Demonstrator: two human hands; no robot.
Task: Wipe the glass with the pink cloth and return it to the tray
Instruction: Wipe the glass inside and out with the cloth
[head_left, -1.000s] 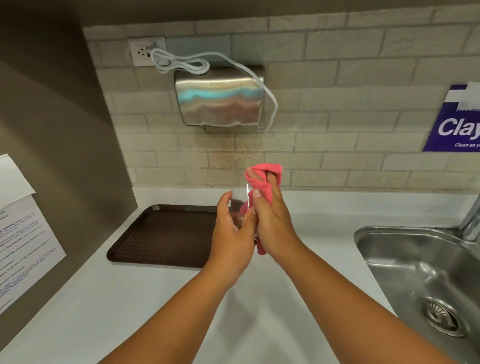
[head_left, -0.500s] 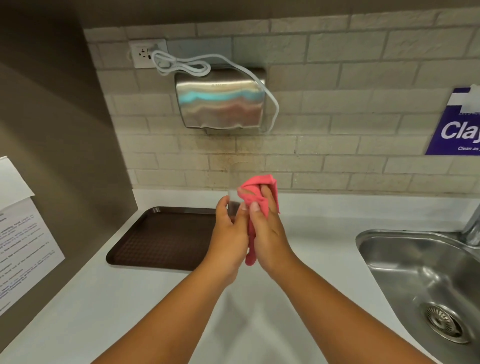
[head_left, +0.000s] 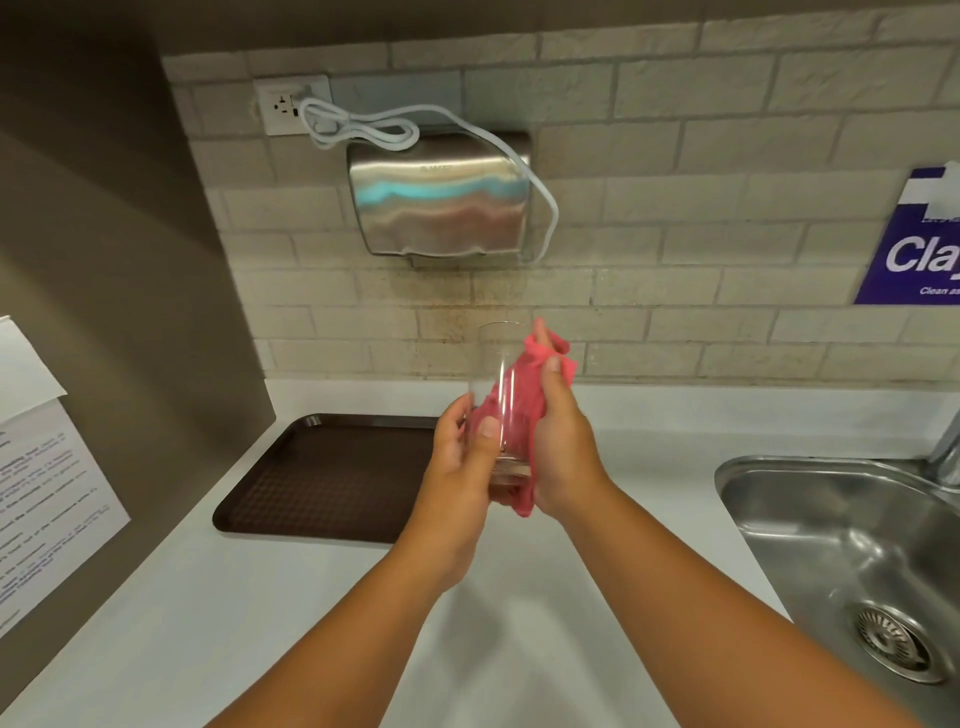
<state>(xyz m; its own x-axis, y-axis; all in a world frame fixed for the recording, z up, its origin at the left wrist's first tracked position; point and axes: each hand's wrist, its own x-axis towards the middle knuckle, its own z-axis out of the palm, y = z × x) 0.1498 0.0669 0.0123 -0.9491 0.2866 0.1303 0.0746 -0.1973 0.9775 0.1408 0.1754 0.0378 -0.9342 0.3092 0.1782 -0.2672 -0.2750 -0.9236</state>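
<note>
At frame centre, the left hand (head_left: 457, 467) fingers wrap one upright glass (head_left: 498, 395) while the right hand (head_left: 563, 447) fingers press one pink cloth (head_left: 540, 364) against it, beside one brown tray (head_left: 322, 473).

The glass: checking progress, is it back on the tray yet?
No. Left hand holds the glass above the counter; the tray is bare.
</note>
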